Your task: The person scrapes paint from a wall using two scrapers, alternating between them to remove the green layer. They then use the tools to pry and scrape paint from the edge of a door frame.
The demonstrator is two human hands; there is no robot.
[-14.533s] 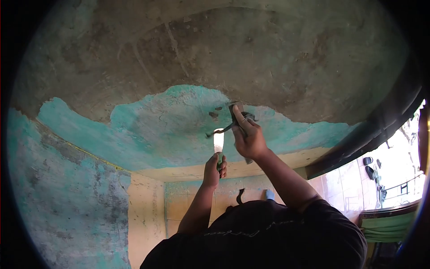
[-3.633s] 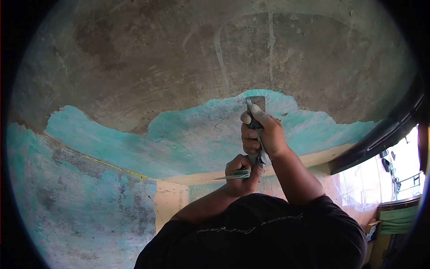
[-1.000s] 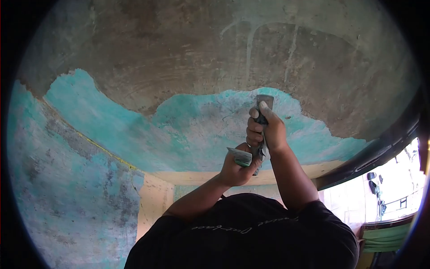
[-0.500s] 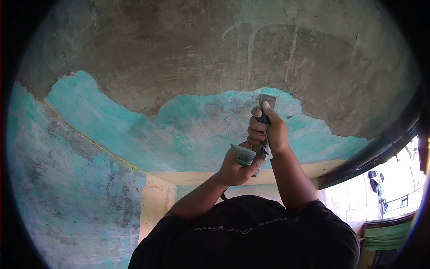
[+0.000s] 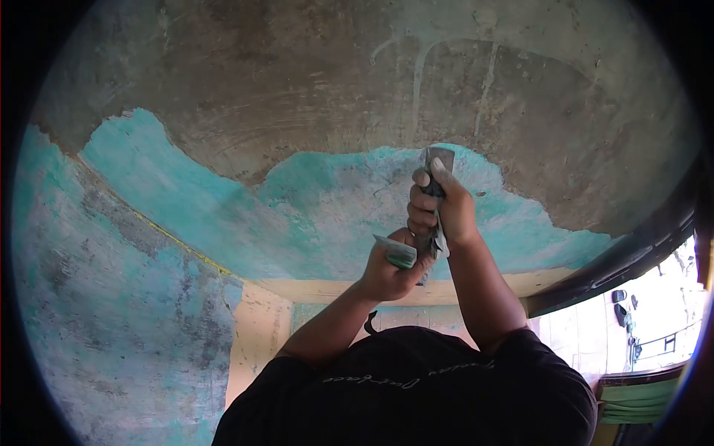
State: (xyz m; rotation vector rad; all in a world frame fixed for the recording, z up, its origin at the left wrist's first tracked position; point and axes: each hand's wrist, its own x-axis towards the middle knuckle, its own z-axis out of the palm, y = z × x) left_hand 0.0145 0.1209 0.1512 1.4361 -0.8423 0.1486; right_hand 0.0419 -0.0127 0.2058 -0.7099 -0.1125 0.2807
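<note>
head view / right hand: right hand [image 5: 440, 212] fisted around the scraper [image 5: 439, 157], forefinger laid along the shank, arm raised.
head view / scraper: blade tip pressed on the ceiling, right at the ragged upper edge of the turquoise paint [image 5: 312, 215], bare plaster [image 5: 297, 89] just beyond it.
head view / left hand: left hand [image 5: 388, 273] wrapped around a green-handled putty knife [image 5: 396, 251], blade pointing left, off the ceiling; knuckles touch the heel of the right hand.
head view / surroundings: patchy painted wall [image 5: 111, 297] to the left, dark beam [image 5: 617, 260] to the right, black shirt [image 5: 416, 394] at the bottom.
step, as judged: lifting paint at the edge.
doing it well: keep the blade shallow, push from the painted side toward bare plaster, short strokes, let the left hand brace the wrist.
risk: a steep angle likely gouges plaster; flakes fall toward the face.
</note>
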